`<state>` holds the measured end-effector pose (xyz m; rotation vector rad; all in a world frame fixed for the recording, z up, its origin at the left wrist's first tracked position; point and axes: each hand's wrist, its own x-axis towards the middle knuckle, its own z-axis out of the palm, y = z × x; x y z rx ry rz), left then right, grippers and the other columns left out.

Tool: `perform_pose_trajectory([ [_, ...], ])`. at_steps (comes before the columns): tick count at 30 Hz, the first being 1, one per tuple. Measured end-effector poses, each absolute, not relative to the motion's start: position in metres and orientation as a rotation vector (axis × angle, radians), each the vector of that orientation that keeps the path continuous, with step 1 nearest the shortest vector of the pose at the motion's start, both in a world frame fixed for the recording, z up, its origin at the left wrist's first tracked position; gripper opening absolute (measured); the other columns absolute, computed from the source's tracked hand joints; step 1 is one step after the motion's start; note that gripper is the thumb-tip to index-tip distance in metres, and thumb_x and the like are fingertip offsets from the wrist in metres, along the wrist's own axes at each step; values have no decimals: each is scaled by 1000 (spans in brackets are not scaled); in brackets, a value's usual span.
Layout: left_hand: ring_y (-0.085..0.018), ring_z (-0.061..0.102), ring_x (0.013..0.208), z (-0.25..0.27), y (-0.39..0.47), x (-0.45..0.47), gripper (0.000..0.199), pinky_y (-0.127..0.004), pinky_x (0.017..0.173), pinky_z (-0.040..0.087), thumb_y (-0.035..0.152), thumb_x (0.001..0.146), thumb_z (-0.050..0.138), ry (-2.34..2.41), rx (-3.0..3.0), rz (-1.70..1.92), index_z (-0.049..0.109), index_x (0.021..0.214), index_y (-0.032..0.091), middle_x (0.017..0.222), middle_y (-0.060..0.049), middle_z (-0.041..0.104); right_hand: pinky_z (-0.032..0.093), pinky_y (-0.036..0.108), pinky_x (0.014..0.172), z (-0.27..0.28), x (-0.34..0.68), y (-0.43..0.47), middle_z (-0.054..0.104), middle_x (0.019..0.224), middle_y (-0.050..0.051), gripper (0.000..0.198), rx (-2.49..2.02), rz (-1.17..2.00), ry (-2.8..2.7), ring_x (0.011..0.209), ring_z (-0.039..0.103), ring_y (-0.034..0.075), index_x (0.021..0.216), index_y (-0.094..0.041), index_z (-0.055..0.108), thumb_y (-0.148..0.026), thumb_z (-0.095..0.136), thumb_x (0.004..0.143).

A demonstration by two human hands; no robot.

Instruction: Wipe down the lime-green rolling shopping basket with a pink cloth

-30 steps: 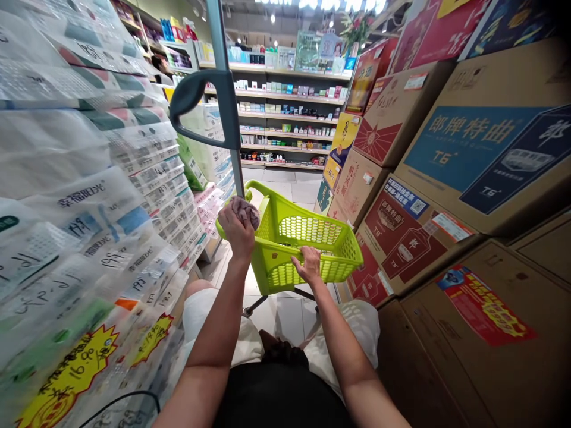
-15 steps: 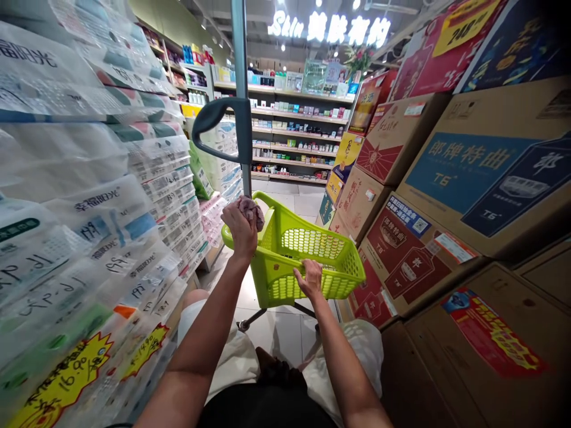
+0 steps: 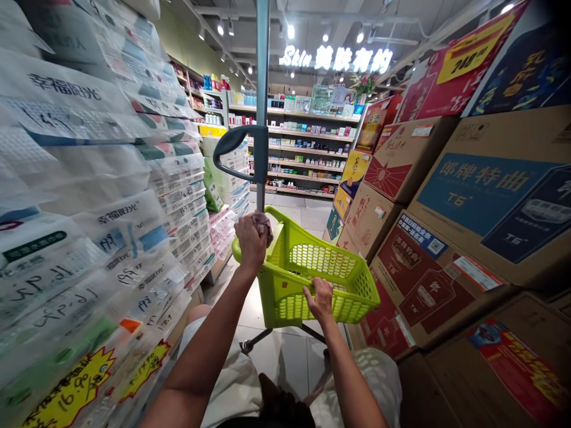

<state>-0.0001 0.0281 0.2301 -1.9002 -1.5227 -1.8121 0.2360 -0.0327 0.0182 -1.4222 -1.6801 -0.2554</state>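
Note:
A lime-green shopping basket [image 3: 276,285] on wheeled legs stands in front of me, with a tall grey pole [image 3: 263,71] and a dark loop handle [image 3: 238,156] rising at its left end. My left hand [image 3: 251,241] is closed around a crumpled greyish-pink cloth [image 3: 263,228] at the foot of the pole, by the basket's left end. Over the near rim, my right hand [image 3: 321,299] is hooked with its fingers gripping the edge. Through the perforated walls the basket's inside shows partly.
Stacked tissue packs [image 3: 173,178] with yellow price signs [image 3: 71,386] line the left side. Cardboard boxes [image 3: 482,190] are piled on the right, close to the basket. Tiled floor [image 3: 285,351] runs between them toward shelves of small goods [image 3: 307,142] under a lit sign [image 3: 339,58].
The view has shifted, so the basket, both hands and the shelves sit slightly lower and further right in the picture. Both hands keep the same holds.

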Motion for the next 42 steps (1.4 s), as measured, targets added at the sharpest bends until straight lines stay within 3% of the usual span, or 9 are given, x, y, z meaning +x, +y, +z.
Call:
perform_pose_trajectory([
  [4,-34,54,108,195,22,-5,23,-54,102,45,25,85,66,-1671,-1991,-1679,57,105,19,106,-13,58,38,41,88,17,239,-34,65,91,7,17,-1424,-264,-1680,90,55,28,98,-23,57,-40,53,97],
  [8,-38,53,115,164,14,-5,27,-61,107,41,24,86,63,-1677,-1993,-1585,58,111,16,114,-18,59,37,41,89,17,245,-36,64,90,7,16,-1418,-252,-1695,90,55,28,97,-24,58,-39,53,97],
  [13,-38,45,134,96,6,15,37,-65,115,35,22,92,52,-1572,-1865,-1796,51,129,16,137,-24,49,37,41,91,19,249,-38,65,92,7,18,-1430,-235,-1705,92,55,27,99,-23,57,-40,51,98],
  [15,-36,47,131,52,-3,24,31,-66,113,37,21,92,48,-1611,-1804,-1904,51,122,18,133,-23,49,37,41,92,19,249,-38,65,92,7,19,-1439,-236,-1710,93,54,27,100,-23,58,-41,51,97],
  [19,-32,53,118,-11,-19,37,33,-62,107,46,34,82,66,-1726,-1792,-2058,51,110,23,120,-14,53,37,40,91,17,250,-38,64,93,6,20,-1441,-243,-1720,93,54,27,100,-23,57,-43,52,97],
  [24,-32,49,124,23,-10,42,53,-58,112,43,30,77,71,-1719,-1735,-2114,48,124,20,126,-15,48,36,41,92,17,253,-36,64,93,7,21,-1447,-229,-1726,93,54,27,100,-23,57,-43,52,97],
  [28,-33,45,132,51,1,45,42,-57,118,36,23,81,67,-1775,-1674,-2067,53,121,17,135,-19,44,36,41,92,21,252,-36,63,95,7,20,-1517,-181,-1736,95,54,28,101,-22,59,-40,52,96],
  [35,-29,56,114,-13,-42,44,20,-54,108,46,20,78,66,-2103,-1832,-2095,61,97,20,109,-12,58,35,40,94,23,250,-33,65,95,7,19,-1513,-177,-1731,96,53,27,100,-23,58,-40,51,97],
  [42,-32,49,132,35,-14,66,37,-55,115,42,15,81,58,-1845,-1624,-2109,58,118,16,133,-19,50,34,40,94,22,250,-33,65,97,8,20,-1531,-192,-1739,96,53,27,101,-23,58,-42,55,95],
])
